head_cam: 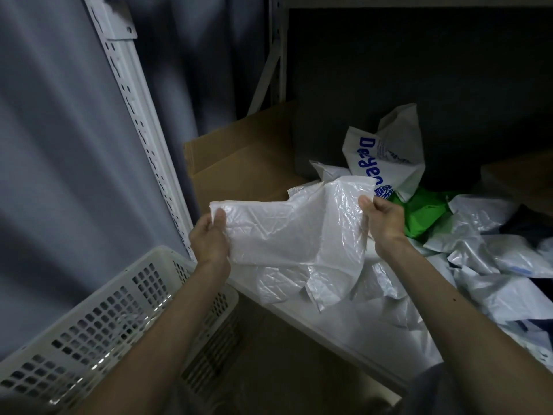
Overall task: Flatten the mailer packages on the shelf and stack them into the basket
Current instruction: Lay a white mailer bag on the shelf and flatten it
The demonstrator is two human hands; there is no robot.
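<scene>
Above the shelf edge, left hand [209,238] and right hand [383,218] raised apart, each pinching the white mailer [287,232]

- A crumpled white printed mailer [398,136], standing on the pile at 1 o'clock from the plain mailer [287,235] held up at centre frame, bears large blue lettering [369,158] running down its face, turned sideways to the camera. It opens with "De" and reads roughly "Deye"; the last letters are lost in a crease.
- At 3 o'clock of that lettering, on the same printed mailer, are several lines of small dark print [390,152], too fine to read.
- At 6 o'clock of the lettering, by the lower edge, are blue characters [381,190], partly hidden and illegible.
</scene>
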